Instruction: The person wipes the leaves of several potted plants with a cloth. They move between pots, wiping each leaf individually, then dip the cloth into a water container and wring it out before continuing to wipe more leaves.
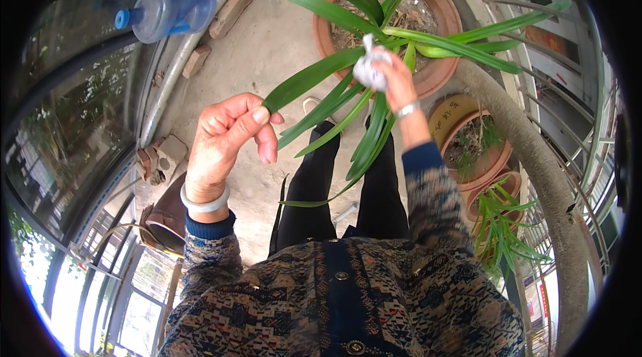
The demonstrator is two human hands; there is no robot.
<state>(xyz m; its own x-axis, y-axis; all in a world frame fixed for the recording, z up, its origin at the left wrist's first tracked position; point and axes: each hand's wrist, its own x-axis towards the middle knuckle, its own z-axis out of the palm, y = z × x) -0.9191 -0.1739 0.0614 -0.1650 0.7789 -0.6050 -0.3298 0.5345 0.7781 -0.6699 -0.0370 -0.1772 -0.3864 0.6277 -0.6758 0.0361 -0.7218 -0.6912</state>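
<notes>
My left hand (228, 139) pinches the tip of a long green strap-shaped leaf (316, 77) between thumb and fingers. A crumpled white cloth or tissue (370, 70) is held in my right hand (399, 81), close to the base of that same leaf. Slight blur covers the right hand and the cloth. The leaf belongs to a potted plant (388, 31) with several broad leaves spreading outward, some hanging over my legs. It grows from a large round terracotta pot (323, 31) whose soil is strewn with dry bits.
Large blue water bottles (170, 11) lie at upper left near bricks (230, 14). A thick bare trunk (531, 141) curves down the right side beside metal railings (562, 96). Smaller pots (489, 176) hold other plants, one spiky-leaved (504, 221). A dark container (165, 211) stands at left.
</notes>
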